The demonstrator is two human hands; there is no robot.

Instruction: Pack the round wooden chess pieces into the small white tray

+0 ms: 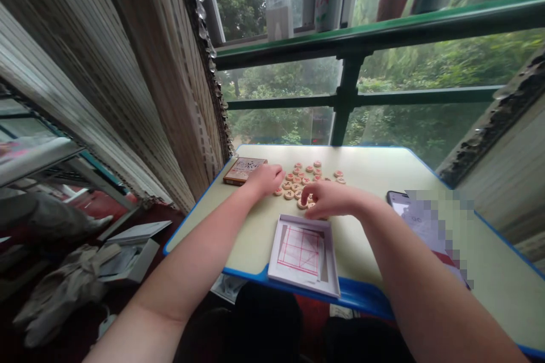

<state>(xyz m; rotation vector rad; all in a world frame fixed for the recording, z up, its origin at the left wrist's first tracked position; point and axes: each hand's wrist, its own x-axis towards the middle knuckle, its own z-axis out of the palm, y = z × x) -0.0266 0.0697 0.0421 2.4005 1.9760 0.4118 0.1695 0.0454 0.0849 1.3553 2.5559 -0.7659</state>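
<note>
Several round wooden Chinese chess pieces (297, 186) with red and dark characters lie in a loose group on the pale table. My left hand (267, 179) rests at the left side of the group, its fingers stretched to the right, holding nothing that I can see. Bent over the near edge of the group, my right hand (327, 197) has its index finger and thumb around a Chinese chess piece (302, 205). Just below it sits a shallow white open box (275, 244), with a folded paper board (299, 249) printed in red lines inside.
A brown printed box lid (238, 170) lies behind my left hand. At the right are a phone (397, 198) and a purple item, partly blurred out. The blue-edged table (366, 161) meets a window with a green rail (383, 39); a can (330, 0) stands on the ledge. Curtains hang at both sides.
</note>
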